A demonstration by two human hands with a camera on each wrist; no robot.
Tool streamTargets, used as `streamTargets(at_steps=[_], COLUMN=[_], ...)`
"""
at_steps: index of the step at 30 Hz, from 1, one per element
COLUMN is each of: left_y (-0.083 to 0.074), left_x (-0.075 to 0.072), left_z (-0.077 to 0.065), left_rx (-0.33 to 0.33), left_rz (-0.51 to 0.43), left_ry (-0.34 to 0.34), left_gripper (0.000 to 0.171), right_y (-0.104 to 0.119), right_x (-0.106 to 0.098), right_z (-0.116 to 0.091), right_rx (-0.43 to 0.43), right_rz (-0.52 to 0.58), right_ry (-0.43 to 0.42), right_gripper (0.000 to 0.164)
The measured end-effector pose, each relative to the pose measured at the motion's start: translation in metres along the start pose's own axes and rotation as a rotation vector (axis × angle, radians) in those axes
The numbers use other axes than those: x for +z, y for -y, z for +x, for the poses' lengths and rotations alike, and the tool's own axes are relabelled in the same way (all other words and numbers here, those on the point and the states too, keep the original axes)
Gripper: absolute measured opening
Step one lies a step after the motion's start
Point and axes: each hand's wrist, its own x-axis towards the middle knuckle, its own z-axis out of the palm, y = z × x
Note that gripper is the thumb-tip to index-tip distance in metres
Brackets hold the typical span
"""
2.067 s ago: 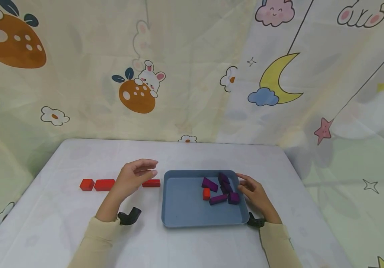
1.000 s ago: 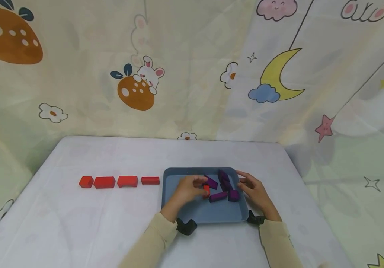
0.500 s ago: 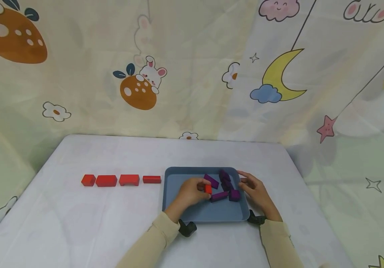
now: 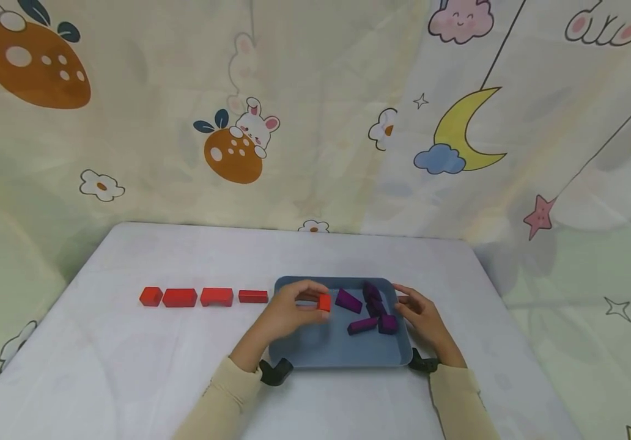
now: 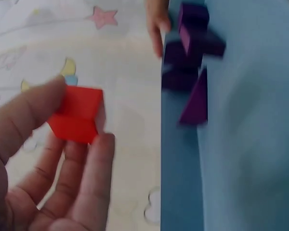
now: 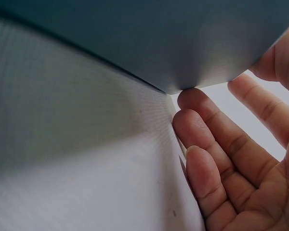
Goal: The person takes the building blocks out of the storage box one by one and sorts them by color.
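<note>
Over the left part of a blue tray [image 4: 315, 354], my left hand [image 4: 288, 313] pinches a small red block [image 4: 323, 302] between thumb and fingertips. The left wrist view shows the red block [image 5: 79, 113] with its flat faces, the thumb on one side and fingers on the other. My right hand [image 4: 424, 318] rests at the tray's right side, fingers nearly straight. In the right wrist view its fingertips [image 6: 195, 98] touch the outer wall of the tray [image 6: 183, 43]. Several purple blocks, among them a wedge-like purple block [image 4: 348, 301], lie in the tray's right half.
Left of the tray, red blocks stand in a row on the white table [image 4: 128, 366]: a small block [image 4: 151, 297], a longer block [image 4: 180, 298], an arch-notched block [image 4: 217, 297] and a thin bar [image 4: 253, 296]. A patterned cloth [image 4: 315, 122] hangs behind the table.
My left hand came from the row of red blocks into the tray, took hold of the small red block, lifted it and moved left. My right hand has stayed at the tray's side.
</note>
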Motion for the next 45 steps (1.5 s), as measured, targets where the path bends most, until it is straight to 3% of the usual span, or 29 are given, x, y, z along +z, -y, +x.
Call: streamTargets(at_steps=[5,11,16,23,31,40,45], left_y=[0.009,0.018,0.021,0.031,0.053,0.077,0.086], left_x=[-0.035,-0.084,-0.125,-0.181,-0.241,-0.281,-0.292], left_z=[-0.015,-0.036,-0.056,-0.083,-0.112,-0.134,-0.138], left_rx=[-0.003,-0.069,-0.133,-0.173,-0.152,-0.120,-0.206], left_rz=[-0.015,0.014,0.138,0.300,0.429,0.549,0.564], left_ry=[-0.055,-0.159,-0.229,-0.272,-0.284,-0.356,-0.325], left_gripper=[0.042,0.050,0.053,0.051,0.052,0.047,0.046], right_y=[0.000,-0.002,-0.003,-0.004,-0.004,0.000,0.001], right_x=[0.001,0.000,-0.001,-0.001,-0.002,-0.001,0.000], right_z=[-0.001,-0.001,-0.003,-0.005,-0.005,-0.004,-0.003], right_rx=[-0.002,-0.005,-0.006,0.000,-0.012,0.002,0.001], right_rz=[-0.007,-0.005,0.001,0.001,-0.001,-0.003,-0.003], right_ry=[0.005,0.006,0.006,0.004,-0.002,0.009,0.016], right_gripper=[0.046,0.047,0.047,0.048,0.047,0.048,0.049])
